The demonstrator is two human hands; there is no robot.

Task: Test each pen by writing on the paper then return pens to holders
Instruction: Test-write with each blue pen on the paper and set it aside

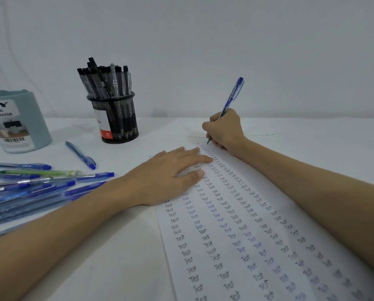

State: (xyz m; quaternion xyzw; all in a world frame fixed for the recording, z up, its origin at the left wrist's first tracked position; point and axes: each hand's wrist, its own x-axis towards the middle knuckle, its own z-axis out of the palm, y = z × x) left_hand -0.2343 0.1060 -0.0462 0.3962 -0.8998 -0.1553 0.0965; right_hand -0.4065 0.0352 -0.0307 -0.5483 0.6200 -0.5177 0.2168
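The right hand [224, 129] grips a translucent blue ballpoint pen [231, 98] with its tip down on the long white sheet of paper [236, 246] — a page filled with columns of the handwritten word "Test" — at the far end of the sheet. The left hand [170, 177] lies flat, fingers straight, pressing the paper's left edge. Behind stand a black wire-mesh holder [114, 118] full of black pens and a pale teal plastic desk organizer [18, 122] — a heap of loose blue pens [29, 192] lies at left on the white table [116, 246].
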